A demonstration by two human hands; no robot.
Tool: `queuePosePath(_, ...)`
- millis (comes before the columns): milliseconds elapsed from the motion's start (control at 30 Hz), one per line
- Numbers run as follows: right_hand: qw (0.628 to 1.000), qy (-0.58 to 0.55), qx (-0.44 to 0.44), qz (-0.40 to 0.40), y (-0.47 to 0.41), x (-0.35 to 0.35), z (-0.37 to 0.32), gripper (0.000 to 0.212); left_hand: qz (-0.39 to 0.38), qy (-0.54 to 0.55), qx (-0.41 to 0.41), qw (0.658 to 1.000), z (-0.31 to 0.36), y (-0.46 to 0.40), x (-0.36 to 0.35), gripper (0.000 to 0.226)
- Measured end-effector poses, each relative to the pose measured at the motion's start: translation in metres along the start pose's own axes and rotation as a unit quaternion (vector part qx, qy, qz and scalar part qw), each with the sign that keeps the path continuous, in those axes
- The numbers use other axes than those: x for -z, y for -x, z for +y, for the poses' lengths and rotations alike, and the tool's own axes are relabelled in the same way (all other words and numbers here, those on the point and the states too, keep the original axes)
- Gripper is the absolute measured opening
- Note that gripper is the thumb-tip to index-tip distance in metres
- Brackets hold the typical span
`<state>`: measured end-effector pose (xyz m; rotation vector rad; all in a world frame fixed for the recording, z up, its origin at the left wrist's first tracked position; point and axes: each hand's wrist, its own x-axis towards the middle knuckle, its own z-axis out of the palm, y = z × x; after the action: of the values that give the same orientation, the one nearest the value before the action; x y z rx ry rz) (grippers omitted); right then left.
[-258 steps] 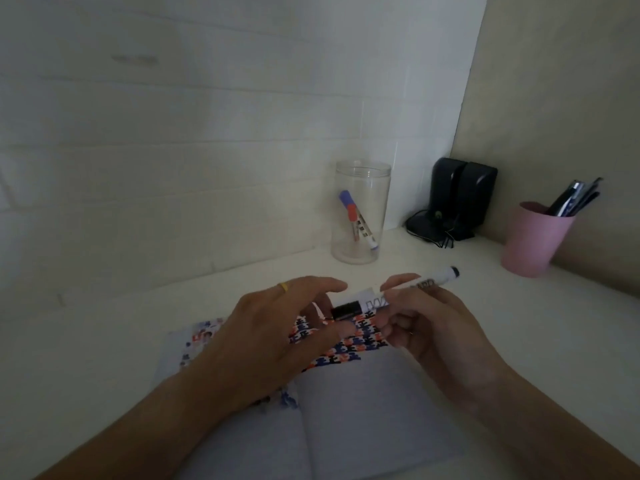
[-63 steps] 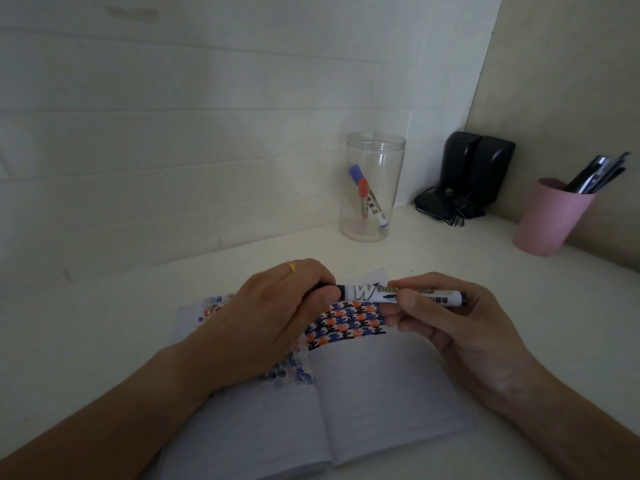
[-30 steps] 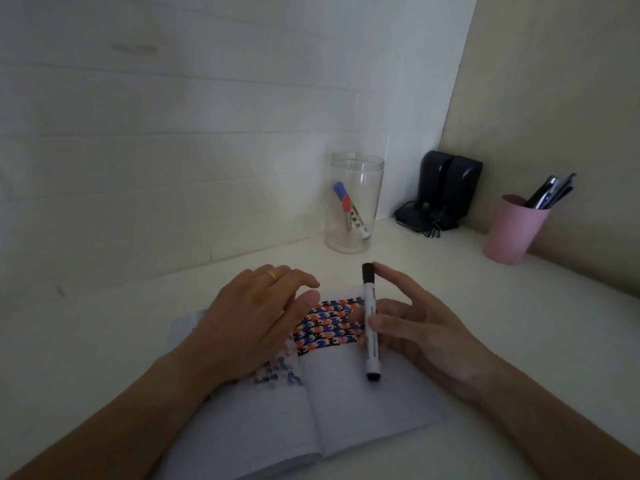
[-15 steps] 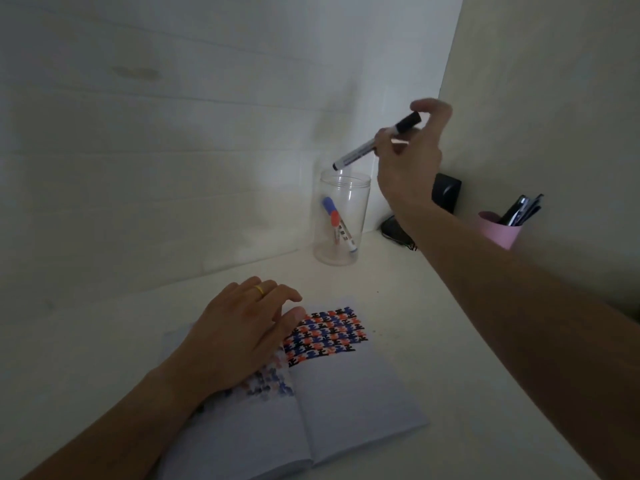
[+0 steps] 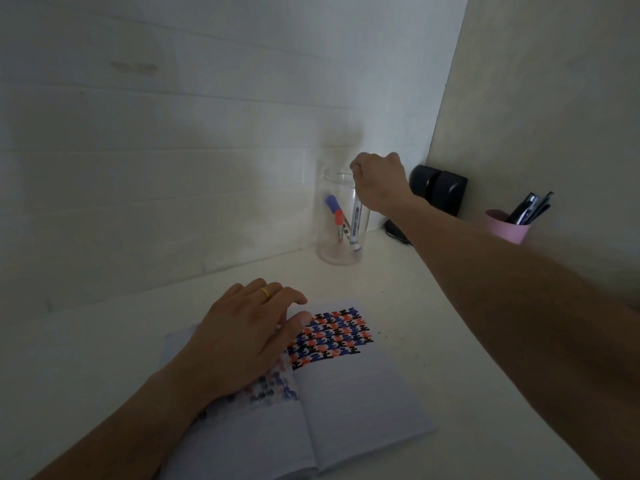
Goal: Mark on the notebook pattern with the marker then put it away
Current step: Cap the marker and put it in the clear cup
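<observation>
Half a second ago your right hand [image 5: 379, 183] held the marker [image 5: 355, 223] above the jar [image 5: 341, 220]; now it stands inside, grip unclear. Left hand [image 5: 242, 337] flat on notebook [image 5: 346, 393]. Put-away nearly complete.

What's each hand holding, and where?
Right hand: marker by its top end, lowered into the clear jar. Left hand: holds nothing, flat on the notebook.

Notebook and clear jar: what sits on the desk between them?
Nothing: in the head view the white desk is bare between the notebook and the clear jar.
</observation>
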<state>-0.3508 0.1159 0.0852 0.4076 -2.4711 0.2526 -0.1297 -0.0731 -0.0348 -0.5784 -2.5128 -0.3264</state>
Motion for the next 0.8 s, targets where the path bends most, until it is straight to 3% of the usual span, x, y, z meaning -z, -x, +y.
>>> queuePosePath(133,1.000,0.021,-0.008,-0.011,0.004,0.006,-0.002,0.031,0.001,-0.001,-0.004,1.000,-0.001,0.000,-0.001,0.040)
queuePosePath(400,0.990,-0.095,0.055,0.088,0.076,0.042,-0.009,0.025,-0.011,-0.009,-0.002,1.000,-0.001,0.001,0.001,0.038)
queuePosePath(567,0.990,-0.119,0.072,0.004,0.176,0.041,-0.010,0.023,-0.021,-0.019,-0.008,1.000,0.000,0.001,0.003,0.027)
queuePosePath(800,0.980,-0.161,0.021,-0.116,0.247,0.023,-0.004,0.030,-0.061,-0.011,0.004,0.998,0.001,0.008,0.001,0.031)
